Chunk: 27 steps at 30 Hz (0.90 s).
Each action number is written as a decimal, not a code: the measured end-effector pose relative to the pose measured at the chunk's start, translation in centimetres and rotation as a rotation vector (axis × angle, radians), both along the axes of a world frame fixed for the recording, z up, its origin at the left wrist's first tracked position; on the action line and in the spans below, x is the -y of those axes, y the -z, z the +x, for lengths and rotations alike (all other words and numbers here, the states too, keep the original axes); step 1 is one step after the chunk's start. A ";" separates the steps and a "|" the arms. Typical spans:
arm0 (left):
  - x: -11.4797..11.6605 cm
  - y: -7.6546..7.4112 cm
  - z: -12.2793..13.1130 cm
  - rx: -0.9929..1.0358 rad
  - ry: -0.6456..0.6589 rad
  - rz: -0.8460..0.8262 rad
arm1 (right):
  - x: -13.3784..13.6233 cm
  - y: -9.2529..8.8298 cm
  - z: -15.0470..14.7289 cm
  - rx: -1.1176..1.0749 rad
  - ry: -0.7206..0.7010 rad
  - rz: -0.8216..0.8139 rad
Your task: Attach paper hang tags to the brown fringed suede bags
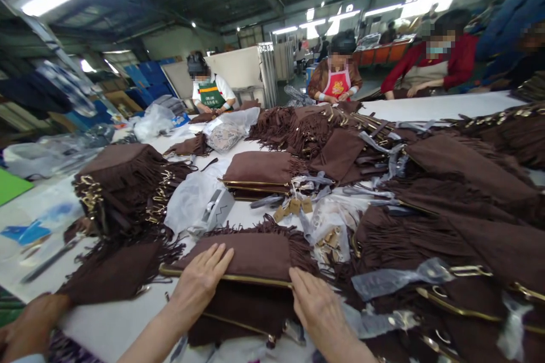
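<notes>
A dark brown fringed pouch with a gold zipper along its near edge lies in front of me on a pile of similar bags. Spread across its left part, my left hand rests flat with fingers stretched out. At the pouch's right near corner, by the zipper's end, my right hand touches with straight fingers; its thumb is hidden. Beneath the zipper edge, a second brown bag shows its own gold zipper. Clear-wrapped hardware lies between that bag and my right hand.
A co-worker's blurred hand is at lower left, by a brown bag. A tape dispenser stands beyond my pouch. Stacked bags and a bag of tags lie ahead. Brown bags heap up rightward; several people work across the table.
</notes>
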State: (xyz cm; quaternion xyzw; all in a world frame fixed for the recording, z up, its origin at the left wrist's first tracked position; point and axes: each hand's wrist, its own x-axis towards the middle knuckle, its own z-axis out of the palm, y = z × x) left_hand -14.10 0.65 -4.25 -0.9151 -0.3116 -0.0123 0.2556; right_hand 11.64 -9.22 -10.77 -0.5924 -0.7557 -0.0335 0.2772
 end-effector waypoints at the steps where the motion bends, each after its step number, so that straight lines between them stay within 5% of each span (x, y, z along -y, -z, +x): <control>1: 0.6 1.1 -0.8 0.029 0.012 0.020 | 0.3 1.0 -0.4 -0.006 -0.010 -0.002; 6: 3.2 5.8 -2.9 0.170 -0.093 0.006 | 2.4 4.9 -2.1 -0.038 -0.015 -0.046; 11: 5.1 4.9 0.3 0.199 -0.164 -0.032 | 1.9 1.5 1.2 -0.347 -0.005 -0.333; 13: 5.8 4.5 2.0 0.203 -0.127 -0.074 | 0.1 0.9 3.6 -0.506 0.141 -0.406; 17: 6.6 5.4 4.5 0.259 -0.021 -0.068 | -4.7 3.3 8.0 -0.582 0.528 -0.489; 22: 6.3 7.3 5.3 0.299 0.066 0.006 | -8.6 6.4 9.5 -0.710 0.667 -0.582; 27: 6.0 7.3 5.6 0.341 0.102 0.006 | -8.2 6.2 8.9 -0.925 0.748 -0.529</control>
